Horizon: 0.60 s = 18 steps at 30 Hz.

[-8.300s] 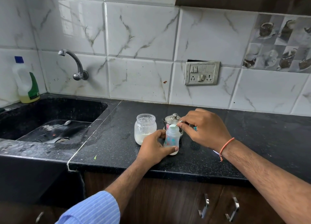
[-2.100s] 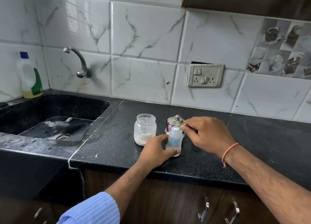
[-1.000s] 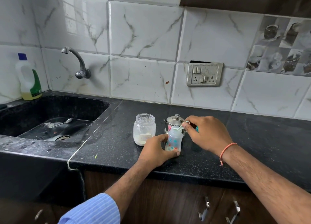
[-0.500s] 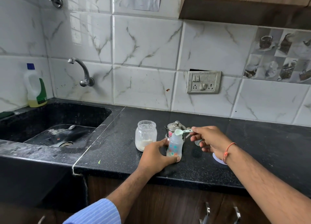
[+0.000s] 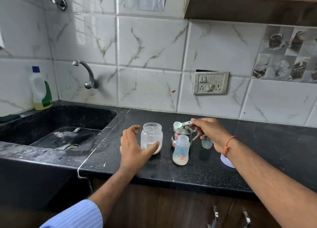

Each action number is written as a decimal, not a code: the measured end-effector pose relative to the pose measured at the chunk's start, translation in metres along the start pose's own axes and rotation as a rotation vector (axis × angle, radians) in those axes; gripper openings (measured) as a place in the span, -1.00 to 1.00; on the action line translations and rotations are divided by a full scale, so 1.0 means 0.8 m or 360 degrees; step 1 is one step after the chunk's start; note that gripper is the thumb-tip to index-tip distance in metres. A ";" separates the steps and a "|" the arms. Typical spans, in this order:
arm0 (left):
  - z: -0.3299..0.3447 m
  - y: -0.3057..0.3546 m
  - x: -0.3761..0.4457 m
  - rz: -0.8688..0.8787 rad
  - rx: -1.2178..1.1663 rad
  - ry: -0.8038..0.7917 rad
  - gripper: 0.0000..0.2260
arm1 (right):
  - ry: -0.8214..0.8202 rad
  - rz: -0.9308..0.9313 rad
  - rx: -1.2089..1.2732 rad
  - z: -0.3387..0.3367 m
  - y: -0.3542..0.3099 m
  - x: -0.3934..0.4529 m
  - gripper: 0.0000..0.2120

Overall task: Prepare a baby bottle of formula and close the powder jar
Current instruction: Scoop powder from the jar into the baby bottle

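While the left hand spreads loosely round the powder jar, thumb touching its glass front and fingers apart behind it without a firm grip, the right hand pinches the handle of a pale scoop held level above the steel pot. From the head view, the baby bottle stands upright and uncapped at the centre of the black counter, the jar at its 9 o'clock, the pot at its 12 o'clock, and the bottle's teat cap at its 3 o'clock under the right hand. The step looks like going back for more powder: I would clasp the jar firmly first, then dip the scoop straight down its open mouth and lift it level. Counted: one jar, one bottle, one scoop, one pot, one white lid half hidden at 4 o'clock.
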State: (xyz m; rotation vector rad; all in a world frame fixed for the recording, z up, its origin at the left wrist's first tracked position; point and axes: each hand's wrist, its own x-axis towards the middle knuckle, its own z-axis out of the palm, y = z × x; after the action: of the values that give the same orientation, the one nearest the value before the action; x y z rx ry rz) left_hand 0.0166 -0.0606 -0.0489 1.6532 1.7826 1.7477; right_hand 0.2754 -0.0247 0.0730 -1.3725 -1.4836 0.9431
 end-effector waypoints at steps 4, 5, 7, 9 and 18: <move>-0.001 -0.020 0.024 -0.0202 -0.0012 -0.0473 0.24 | -0.0031 -0.0194 -0.0063 0.031 -0.031 0.009 -0.77; 0.001 -0.024 0.030 -0.0213 -0.0003 -0.0551 0.27 | -0.0052 -0.0245 -0.0101 0.040 -0.036 0.013 -0.76; 0.008 -0.031 0.037 -0.0176 0.0033 -0.0605 0.19 | -0.0068 -0.0329 -0.0302 0.059 -0.043 0.020 -0.72; 0.014 -0.037 0.041 -0.0138 0.0060 -0.0582 0.08 | -0.0075 -0.0424 -0.0645 0.076 -0.047 0.028 -0.65; 0.015 -0.035 0.040 -0.0103 0.0008 -0.0535 -0.05 | -0.0233 -0.0691 -0.1343 0.128 -0.033 0.048 -0.70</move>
State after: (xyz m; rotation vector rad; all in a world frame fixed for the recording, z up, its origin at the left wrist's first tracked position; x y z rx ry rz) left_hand -0.0031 -0.0219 -0.0566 1.7457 1.6644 1.3431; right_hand 0.1696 0.0139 0.0685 -1.4434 -2.3170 0.1151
